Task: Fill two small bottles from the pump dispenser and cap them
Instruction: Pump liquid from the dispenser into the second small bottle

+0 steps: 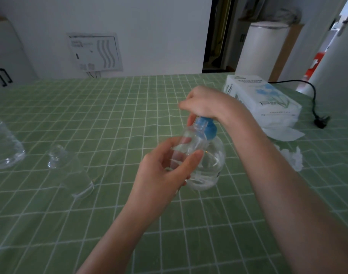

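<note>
On the green checked tablecloth (109,115) a clear pump dispenser (212,165) with a blue collar (206,128) is seen near the middle. Its top is covered by the right hand (206,103), whose fingers are curled down round it. A small clear bottle (191,141) is gripped between thumb and curled fingers of the left hand (165,175), tilted, its open mouth held against the collar. A second small bottle (70,171) and a larger clear bottle (3,147) stand apart to the left. At far right lie a tissue pack (262,97) printed "TISSUE PAPER", a crumpled tissue (295,159) and a black plug (320,122).
</note>
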A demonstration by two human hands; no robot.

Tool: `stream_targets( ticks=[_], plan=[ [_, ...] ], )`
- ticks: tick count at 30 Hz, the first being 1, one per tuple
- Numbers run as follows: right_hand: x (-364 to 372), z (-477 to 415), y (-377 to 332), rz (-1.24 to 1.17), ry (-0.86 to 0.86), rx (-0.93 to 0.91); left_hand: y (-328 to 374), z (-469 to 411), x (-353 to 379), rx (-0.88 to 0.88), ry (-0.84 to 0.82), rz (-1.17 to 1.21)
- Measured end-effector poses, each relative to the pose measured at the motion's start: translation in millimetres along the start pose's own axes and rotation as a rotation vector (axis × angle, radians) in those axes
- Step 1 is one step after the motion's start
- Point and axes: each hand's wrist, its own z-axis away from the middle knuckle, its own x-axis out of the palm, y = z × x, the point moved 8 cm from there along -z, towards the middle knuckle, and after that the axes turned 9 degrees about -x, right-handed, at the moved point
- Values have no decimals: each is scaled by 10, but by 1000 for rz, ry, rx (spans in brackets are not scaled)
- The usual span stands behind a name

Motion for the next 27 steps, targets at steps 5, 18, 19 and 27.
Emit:
stream_targets(
  ticks=[5,18,19,27],
  plan=[
    [-46,0,-50,13,-1,-10,47,7,7,7,-7,14],
    [83,6,22,-25,-27,9,-13,24,4,-34,-9,24],
    [65,3,13,-21,-24,3,0,23,8,-31,-12,23],
    [-21,1,-53,12,-19,-16,43,16,20,-11,-20,45]
  ],
)
